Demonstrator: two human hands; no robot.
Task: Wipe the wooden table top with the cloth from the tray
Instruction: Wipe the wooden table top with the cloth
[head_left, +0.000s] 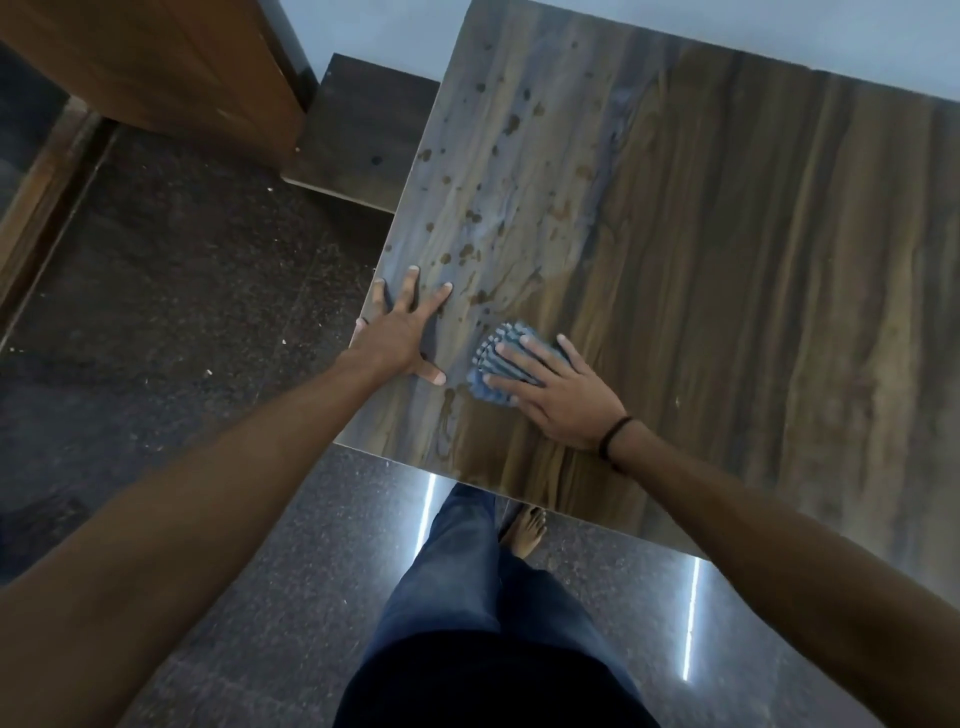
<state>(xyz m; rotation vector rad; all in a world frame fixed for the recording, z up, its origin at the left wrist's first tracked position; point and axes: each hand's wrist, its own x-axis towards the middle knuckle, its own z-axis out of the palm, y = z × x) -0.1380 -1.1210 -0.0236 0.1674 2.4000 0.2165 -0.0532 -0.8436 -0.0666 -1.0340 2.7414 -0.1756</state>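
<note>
Right hand (558, 395) lies flat, palm down, on the cloth (496, 364), fingers spread and extended. It presses rather than pinches; the cloth is pinned between palm and tabletop (727, 260). That suits wiping: a broad flat hand loads the whole wad and it slides without bunching. The cloth is blue-and-white striped and crumpled, showing mostly past the fingertips on the side toward the left edge.

Cloth position: near the front-left corner of the tabletop, a little in from the front edge, just beside the left hand (405, 327).

Left hand is splayed wide, holding nothing, palm down right at the left edge with the little finger side over the rim. Judgement: it braces the body and steadies the tabletop against the wiping push.

Wet droplets and smears (467, 218) run in a band along the left side, from near the cloth toward the far-left corner. The right part of the tabletop looks dry and streak-free. Judgement: wiping is under way, and the spattered left band is not yet done. Next strokes should go away from the front edge, up that band.

No tray in view.
</note>
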